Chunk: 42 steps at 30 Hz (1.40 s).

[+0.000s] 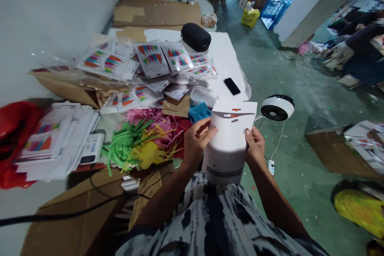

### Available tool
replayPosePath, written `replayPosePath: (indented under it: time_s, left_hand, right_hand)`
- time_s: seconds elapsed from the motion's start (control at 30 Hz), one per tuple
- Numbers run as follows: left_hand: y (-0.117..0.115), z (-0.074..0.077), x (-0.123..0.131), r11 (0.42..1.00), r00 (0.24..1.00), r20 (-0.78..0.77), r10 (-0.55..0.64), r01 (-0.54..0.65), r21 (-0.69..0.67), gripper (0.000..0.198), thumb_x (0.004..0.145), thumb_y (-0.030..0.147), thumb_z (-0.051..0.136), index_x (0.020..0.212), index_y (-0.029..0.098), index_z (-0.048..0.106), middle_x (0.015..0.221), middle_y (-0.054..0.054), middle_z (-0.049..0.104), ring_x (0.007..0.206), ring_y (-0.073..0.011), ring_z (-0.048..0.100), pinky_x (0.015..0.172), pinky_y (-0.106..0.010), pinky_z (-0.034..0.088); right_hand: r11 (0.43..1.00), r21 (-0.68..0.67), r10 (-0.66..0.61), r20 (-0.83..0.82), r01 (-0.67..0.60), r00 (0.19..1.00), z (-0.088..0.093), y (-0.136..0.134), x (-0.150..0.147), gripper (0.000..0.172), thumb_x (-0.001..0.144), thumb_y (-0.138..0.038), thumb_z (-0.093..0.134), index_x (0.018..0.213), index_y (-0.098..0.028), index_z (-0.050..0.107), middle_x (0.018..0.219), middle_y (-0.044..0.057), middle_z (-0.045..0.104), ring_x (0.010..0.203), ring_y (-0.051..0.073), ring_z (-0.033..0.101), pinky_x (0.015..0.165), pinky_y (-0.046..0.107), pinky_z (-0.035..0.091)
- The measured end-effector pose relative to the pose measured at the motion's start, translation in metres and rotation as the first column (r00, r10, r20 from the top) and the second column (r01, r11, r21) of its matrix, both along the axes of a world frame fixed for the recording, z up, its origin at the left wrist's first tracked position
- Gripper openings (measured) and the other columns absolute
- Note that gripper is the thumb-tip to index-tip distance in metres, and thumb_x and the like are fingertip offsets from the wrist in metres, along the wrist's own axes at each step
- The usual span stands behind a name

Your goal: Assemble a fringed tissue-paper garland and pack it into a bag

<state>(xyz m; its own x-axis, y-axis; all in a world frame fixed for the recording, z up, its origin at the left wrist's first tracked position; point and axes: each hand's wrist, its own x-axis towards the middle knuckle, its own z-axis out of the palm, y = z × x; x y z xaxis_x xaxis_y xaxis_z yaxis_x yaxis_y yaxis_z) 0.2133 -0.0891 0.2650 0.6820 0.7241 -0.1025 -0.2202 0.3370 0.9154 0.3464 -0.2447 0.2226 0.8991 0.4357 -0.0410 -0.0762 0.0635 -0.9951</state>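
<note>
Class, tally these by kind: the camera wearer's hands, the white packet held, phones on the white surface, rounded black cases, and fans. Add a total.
Left hand and right hand: 2
White packet: 1
Phone: 1
Black case: 1
Fan: 1
Total: 6

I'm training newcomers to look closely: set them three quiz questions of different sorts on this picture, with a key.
1. What are the left hand and the right hand both holding?
2. True or false: the phone lies on the white tabletop, apart from the black case.
3. What colour are the strips nearest the white device with the small dark display? A) pink; B) green; C) yellow.

Key:
1. A white paper item with cut-out slots near its top.
2. True.
3. B.
</note>
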Motion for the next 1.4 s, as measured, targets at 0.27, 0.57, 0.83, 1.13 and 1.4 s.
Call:
replayPosePath:
  time_s: [0.27,0.57,0.83,1.13,1.4]
  left_hand:
    - [-0.015,0.012,-0.001,0.992,0.994,-0.030,0.101,-0.098,0.082,0.044,0.071,0.032,0.091,0.111,0.021,0.077,0.112,-0.009,0.081,0.101,-0.0268,0.078,0.092,-0.041,0.063]
    - [-0.008,-0.010,-0.006,0.979,0.965,-0.223,0.139,-0.100,0.179,0.030,0.089,0.050,0.074,0.087,0.020,0.079,0.075,0.000,0.071,0.069,-0.0165,0.062,0.062,-0.026,0.047]
    - [0.012,-0.070,0.005,0.937,0.923,-0.247,0.294,-0.226,0.267,0.052,0.095,0.058,0.061,0.062,0.019,0.049,0.061,0.004,0.044,0.061,-0.0118,0.037,0.058,-0.025,0.031]
    - [0.019,-0.086,-0.002,0.773,0.824,-0.288,0.488,-0.255,0.580,0.043,0.100,0.047,0.056,0.065,0.021,0.054,0.057,0.004,0.050,0.057,-0.0132,0.038,0.061,-0.028,0.026]
    - [0.025,-0.090,-0.002,0.698,0.778,-0.298,0.553,-0.238,0.676,0.045,0.104,0.044,0.049,0.066,0.020,0.050,0.059,0.003,0.050,0.057,-0.0117,0.040,0.061,-0.028,0.028]
  right_hand:
    - [1.000,0.005,0.001,0.004,-0.001,1.000,-0.004,-0.002,-0.006,0.045,0.090,-0.055,0.072,0.123,-0.025,0.070,0.121,0.010,0.078,0.107,0.029,0.074,0.087,0.042,0.060]
    - [0.998,-0.046,-0.031,0.136,0.038,0.990,-0.009,-0.003,-0.014,0.033,0.095,-0.051,0.066,0.117,-0.027,0.071,0.106,0.006,0.078,0.085,0.023,0.070,0.075,0.034,0.054]
    - [0.994,-0.100,-0.031,0.215,0.054,0.976,0.003,0.020,-0.027,0.030,0.097,-0.049,0.064,0.111,-0.023,0.072,0.088,0.004,0.072,0.079,0.021,0.062,0.073,0.033,0.051]
    - [0.924,-0.374,0.045,0.326,0.085,0.944,-0.010,0.034,-0.031,0.040,0.100,-0.053,0.057,0.121,-0.021,0.068,0.097,0.006,0.072,0.083,0.022,0.064,0.080,0.035,0.051]
    - [0.944,-0.328,0.076,0.342,0.043,0.937,-0.003,0.044,-0.036,0.050,0.100,-0.049,0.058,0.142,-0.021,0.059,0.117,0.009,0.074,0.102,0.025,0.067,0.094,0.039,0.052]
